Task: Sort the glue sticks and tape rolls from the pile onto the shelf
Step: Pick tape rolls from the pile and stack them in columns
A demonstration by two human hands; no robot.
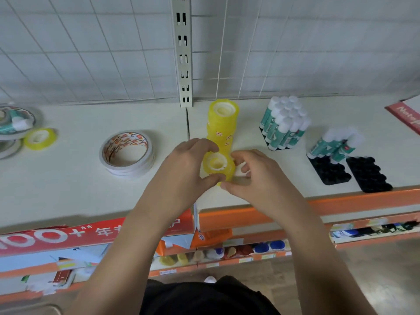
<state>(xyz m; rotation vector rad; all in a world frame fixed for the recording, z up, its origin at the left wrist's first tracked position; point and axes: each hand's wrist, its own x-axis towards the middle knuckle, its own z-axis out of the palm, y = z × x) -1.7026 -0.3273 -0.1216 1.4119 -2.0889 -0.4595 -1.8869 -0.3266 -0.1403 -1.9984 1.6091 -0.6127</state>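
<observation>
Hidden: we saw the pile (13, 123) cut off at the left edge, and thumbs covered the yellow tape roll (217, 165) rim.
Grip: left hand (181, 164) and right hand (256, 178) both pinched that roll.
Place: mid shelf (68, 183), just before the yellow stack (221, 123).
Room: a gap lay toward the white tape rolls (127, 153); the glue sticks (284, 123) stood apart on the right.
Back: wire grid wall (91, 53).

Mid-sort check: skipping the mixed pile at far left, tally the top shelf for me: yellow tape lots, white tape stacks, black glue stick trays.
Yellow tape lots: 3 (back stack, held tape gripped by left hand and right hand, lone roll at left)
White tape stack: 1
Black trays: 3 (packed tray, part-filled tray, empty tray)
Total: 7
</observation>
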